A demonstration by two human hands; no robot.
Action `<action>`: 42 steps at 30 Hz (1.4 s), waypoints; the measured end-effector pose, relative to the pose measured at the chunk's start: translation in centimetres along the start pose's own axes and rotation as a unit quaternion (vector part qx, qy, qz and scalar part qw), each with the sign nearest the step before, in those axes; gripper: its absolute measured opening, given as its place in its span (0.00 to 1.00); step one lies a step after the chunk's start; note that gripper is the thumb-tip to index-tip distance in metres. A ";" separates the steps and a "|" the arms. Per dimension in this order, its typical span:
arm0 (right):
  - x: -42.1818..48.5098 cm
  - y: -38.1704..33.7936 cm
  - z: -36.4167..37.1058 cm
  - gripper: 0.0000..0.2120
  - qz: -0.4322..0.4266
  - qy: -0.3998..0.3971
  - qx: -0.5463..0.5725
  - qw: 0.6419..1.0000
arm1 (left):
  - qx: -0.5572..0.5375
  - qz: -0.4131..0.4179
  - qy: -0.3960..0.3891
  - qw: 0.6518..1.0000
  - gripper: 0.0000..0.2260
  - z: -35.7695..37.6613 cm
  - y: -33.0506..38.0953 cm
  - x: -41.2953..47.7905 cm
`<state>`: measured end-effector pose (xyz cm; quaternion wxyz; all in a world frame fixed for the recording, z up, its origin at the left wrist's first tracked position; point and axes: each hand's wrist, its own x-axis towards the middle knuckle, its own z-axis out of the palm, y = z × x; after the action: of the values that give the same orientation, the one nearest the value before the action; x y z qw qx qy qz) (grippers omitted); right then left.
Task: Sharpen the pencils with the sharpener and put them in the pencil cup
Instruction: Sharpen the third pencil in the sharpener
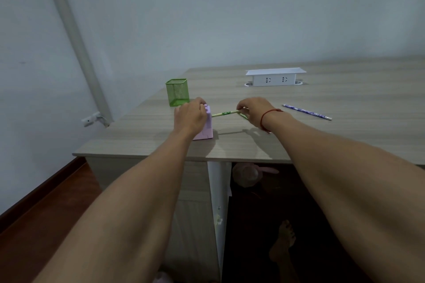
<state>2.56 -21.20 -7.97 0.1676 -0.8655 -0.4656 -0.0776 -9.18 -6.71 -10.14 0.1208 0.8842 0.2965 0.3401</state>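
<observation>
A pink box-shaped sharpener (207, 130) stands near the desk's front left. My left hand (190, 115) is wrapped over its top and grips it. A green pencil (225, 113) runs level from the sharpener's right face to my right hand (254, 109), whose fingertips pinch its far end. Another green pencil (243, 116) lies on the desk, mostly hidden under that hand. A purple pencil (307, 112) lies on the desk to the right. The green mesh pencil cup (177, 95) stands just behind the sharpener; I see nothing inside it.
A white power socket box (275, 77) rises from the wooden desk (345, 135) at the back. The desk's left edge and front edge are close to the sharpener. A grey wall stands behind, with a socket low on the left.
</observation>
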 end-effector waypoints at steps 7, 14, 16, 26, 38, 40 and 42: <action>0.5 -1.5 2.0 0.12 -0.031 0.000 0.035 0.999 | 0.022 0.005 0.022 1.000 0.14 0.3 0.1 -0.2; 0.1 -1.8 1.5 0.12 -0.023 -0.019 -0.022 0.999 | -0.036 -0.012 -0.045 0.998 0.17 0.0 -0.2 -0.1; 0.0 -2.2 1.0 0.12 -0.025 -0.014 -0.074 0.997 | -0.095 -0.015 -0.056 0.994 0.18 -0.6 -0.4 -0.2; 0.3 -7.4 -0.5 0.39 -0.114 -0.092 -0.093 0.985 | -0.111 -0.110 -0.099 0.983 0.12 -2.7 -4.6 -3.2; 1.3 -10.3 2.2 0.22 -0.153 -0.053 -0.065 0.985 | 0.115 0.021 -0.151 0.982 0.11 -2.2 -6.7 -3.0; 1.5 -11.1 2.4 0.17 -0.151 -0.036 -0.071 0.985 | 0.130 0.040 -0.155 0.978 0.12 -2.2 -7.1 -3.0; 2.0 -11.3 2.6 0.17 -0.141 -0.036 -0.070 0.987 | 0.127 0.056 -0.157 0.978 0.12 -2.2 -7.5 -3.1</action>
<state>-5.83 -12.94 -7.35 0.0770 -0.8027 -0.5826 -0.1016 -15.79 -2.59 -13.29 0.0339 0.9500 0.2644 0.1626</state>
